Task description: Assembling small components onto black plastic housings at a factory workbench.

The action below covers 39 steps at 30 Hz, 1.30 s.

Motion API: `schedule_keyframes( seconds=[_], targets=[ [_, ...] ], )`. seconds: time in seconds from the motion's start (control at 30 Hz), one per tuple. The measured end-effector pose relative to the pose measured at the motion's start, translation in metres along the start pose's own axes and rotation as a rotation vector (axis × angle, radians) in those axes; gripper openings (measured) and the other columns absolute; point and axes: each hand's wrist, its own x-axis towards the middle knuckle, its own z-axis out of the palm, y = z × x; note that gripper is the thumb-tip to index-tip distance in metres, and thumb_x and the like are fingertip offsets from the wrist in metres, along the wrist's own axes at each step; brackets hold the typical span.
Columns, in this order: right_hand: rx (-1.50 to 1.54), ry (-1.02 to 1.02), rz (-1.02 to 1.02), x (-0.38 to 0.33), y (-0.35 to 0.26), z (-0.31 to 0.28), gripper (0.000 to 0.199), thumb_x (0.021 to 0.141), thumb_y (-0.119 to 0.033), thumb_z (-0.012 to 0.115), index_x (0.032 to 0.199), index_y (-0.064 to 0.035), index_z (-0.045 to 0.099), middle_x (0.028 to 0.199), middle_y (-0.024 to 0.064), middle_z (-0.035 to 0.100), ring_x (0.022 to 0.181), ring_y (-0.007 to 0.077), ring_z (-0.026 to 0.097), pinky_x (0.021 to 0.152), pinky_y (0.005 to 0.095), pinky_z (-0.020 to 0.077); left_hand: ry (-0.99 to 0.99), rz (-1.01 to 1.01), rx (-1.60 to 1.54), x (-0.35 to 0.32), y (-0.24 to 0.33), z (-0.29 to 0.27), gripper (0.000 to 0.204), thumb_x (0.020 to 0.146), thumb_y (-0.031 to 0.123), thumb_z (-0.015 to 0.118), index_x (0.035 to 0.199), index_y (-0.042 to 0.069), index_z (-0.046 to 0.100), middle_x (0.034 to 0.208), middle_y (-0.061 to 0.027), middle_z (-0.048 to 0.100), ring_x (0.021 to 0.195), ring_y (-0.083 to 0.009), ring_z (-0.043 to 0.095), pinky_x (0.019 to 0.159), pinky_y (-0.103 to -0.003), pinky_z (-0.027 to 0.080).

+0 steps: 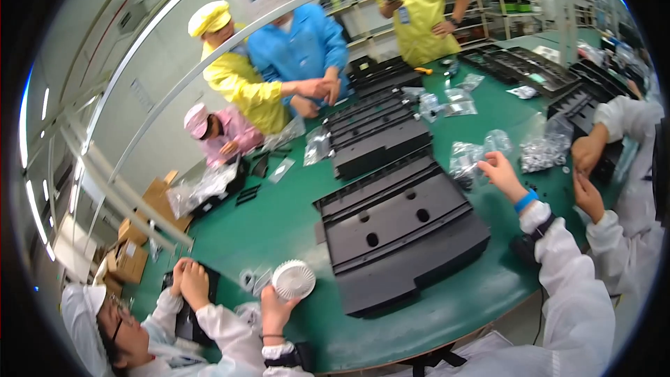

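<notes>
The left hand [278,307] rises from the lower edge, fingers clenched around a white round fan [294,279] held just over the green tabletop [279,216], beside a stack of black trays [401,237]. The right hand [500,171] reaches out, fingers touching a clear plastic bag [466,159].

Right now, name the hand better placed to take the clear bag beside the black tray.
Right. The right hand is at the clear bag; the left hand is busy gripping a white round fan part across the black tray.
</notes>
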Motion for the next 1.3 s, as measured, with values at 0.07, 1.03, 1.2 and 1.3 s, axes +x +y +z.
schedule_keyframes(
  seconds=[0.07,1.03,1.2,1.3],
  targets=[
    [-0.154,0.029,0.067,0.024,0.021,-0.001,0.06,0.082,-0.037,0.076,0.12,0.0032,0.054,0.099,0.0147,0.066,0.085,0.0176,0.064,0.068,0.0321,0.0526,-0.014,0.024,-0.025,0.003,-0.008,0.007,0.061,0.061,0.014,0.089,0.109,-0.004,0.058,0.108,-0.0205,0.062,0.104,-0.0386,0.059,0.093,-0.043,0.047],
    [-0.2,-0.381,0.124,-0.035,-0.067,-0.005,0.03,0.098,-0.037,0.057,0.11,-0.0103,0.06,0.091,-0.0016,0.059,0.071,0.0063,0.054,0.056,0.021,0.0452,0.297,0.105,-0.054,-0.052,0.081,-0.032,0.062,0.084,0.015,0.072,0.133,-0.005,0.041,0.133,-0.0253,0.046,0.125,-0.0422,0.045,0.104,-0.045,0.039],
    [-0.326,-0.465,0.125,-0.06,-0.116,0.025,0.037,0.098,-0.046,0.052,0.109,-0.0124,0.062,0.088,-0.0048,0.055,0.074,0.0078,0.05,0.066,0.0251,0.0433,-0.025,0.117,-0.525,-0.057,0.097,-0.015,0.036,0.091,0.014,0.066,0.123,-0.001,0.057,0.115,-0.0147,0.062,0.104,-0.0231,0.063,0.086,-0.034,0.052],
    [-0.401,-0.469,0.135,-0.061,-0.116,0.024,0.041,0.099,-0.045,0.052,0.112,-0.0074,0.063,0.094,-0.002,0.059,0.079,0.0086,0.052,0.067,0.0246,0.0436,-0.165,0.044,-0.674,-0.055,0.093,0.004,0.036,0.093,0.013,0.065,0.125,-0.001,0.056,0.118,-0.0134,0.062,0.106,-0.0205,0.062,0.086,-0.032,0.052]
  ],
)
